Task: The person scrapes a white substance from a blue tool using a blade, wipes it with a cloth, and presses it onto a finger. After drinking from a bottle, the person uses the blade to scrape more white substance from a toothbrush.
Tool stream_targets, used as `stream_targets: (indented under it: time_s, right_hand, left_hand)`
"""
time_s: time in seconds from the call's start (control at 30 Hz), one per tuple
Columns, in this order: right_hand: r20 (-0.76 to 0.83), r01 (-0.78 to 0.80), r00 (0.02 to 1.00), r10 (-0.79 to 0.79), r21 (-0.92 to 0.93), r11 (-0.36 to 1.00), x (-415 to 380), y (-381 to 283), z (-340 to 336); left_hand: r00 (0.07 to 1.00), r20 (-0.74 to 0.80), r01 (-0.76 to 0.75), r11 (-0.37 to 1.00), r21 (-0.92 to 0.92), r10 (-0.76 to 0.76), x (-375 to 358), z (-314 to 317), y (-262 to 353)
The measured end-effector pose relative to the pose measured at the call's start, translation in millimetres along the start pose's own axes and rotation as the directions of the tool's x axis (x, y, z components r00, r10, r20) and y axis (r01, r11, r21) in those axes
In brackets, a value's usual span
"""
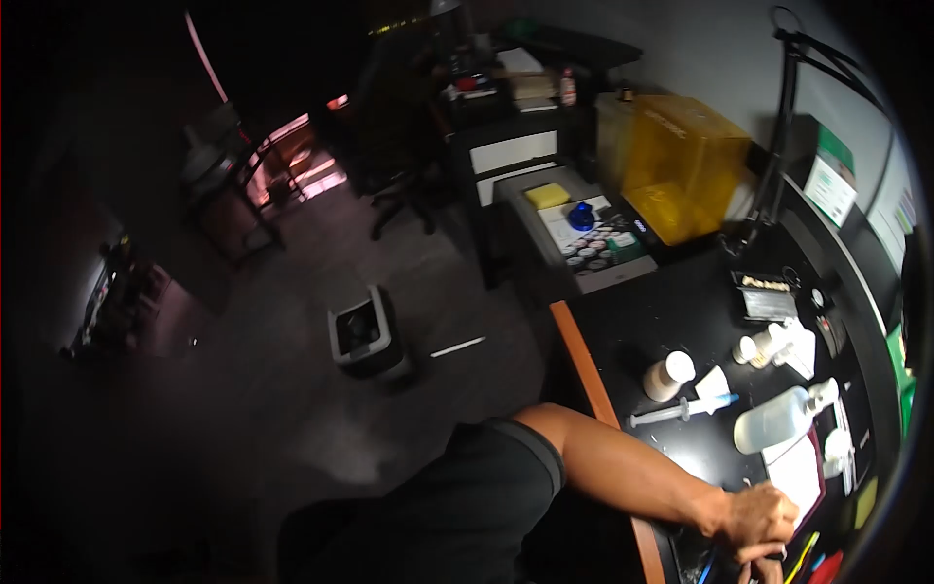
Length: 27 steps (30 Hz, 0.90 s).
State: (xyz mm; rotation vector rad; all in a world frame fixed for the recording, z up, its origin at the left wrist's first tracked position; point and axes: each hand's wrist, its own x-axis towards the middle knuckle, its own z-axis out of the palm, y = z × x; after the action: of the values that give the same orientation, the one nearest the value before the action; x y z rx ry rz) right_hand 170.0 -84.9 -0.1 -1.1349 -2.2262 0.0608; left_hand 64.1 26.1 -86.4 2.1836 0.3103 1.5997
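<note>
My left hand (pixel 759 516) reaches in over the black desk at the lower right, its fingers curled closed. Whatever it grips is hidden; a small pale bit shows at its lower edge. Just below, partly cut off by the frame edge, are fingers of my right hand (pixel 765 570), close against the left; how they are bent is not clear. Beside my left hand lies a white paper pad (pixel 796 472) with a dark red edge. A clear pump bottle (pixel 773 420) lies tilted above it. Farther left are a syringe (pixel 681 410) and a white-capped jar (pixel 669 376).
Small white bottles (pixel 764 345) stand farther back on the desk. An amber translucent box (pixel 686 165) sits near the wall, beside a black lamp arm (pixel 784 127). An orange edge (pixel 584 365) borders the desk. A bin (pixel 362 331) stands on the dark floor.
</note>
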Motion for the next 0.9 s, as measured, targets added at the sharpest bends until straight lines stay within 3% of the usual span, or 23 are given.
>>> stream_targets:
  time_s: [0.5, 0.9]
  right_hand:
    - [-0.024, 0.111, 0.994, -0.11, 0.049, 0.993, 7, 5, 22]
    - [-0.024, 0.038, 0.999, -0.038, -0.005, 0.999, -37, 21, 3]
  left_hand:
    - [0.998, -0.03, 0.063, 0.998, 0.015, -0.063, 4, -5, 2]
    - [0.999, 0.034, -0.008, 0.999, 0.035, 0.007, 7, -24, 11]
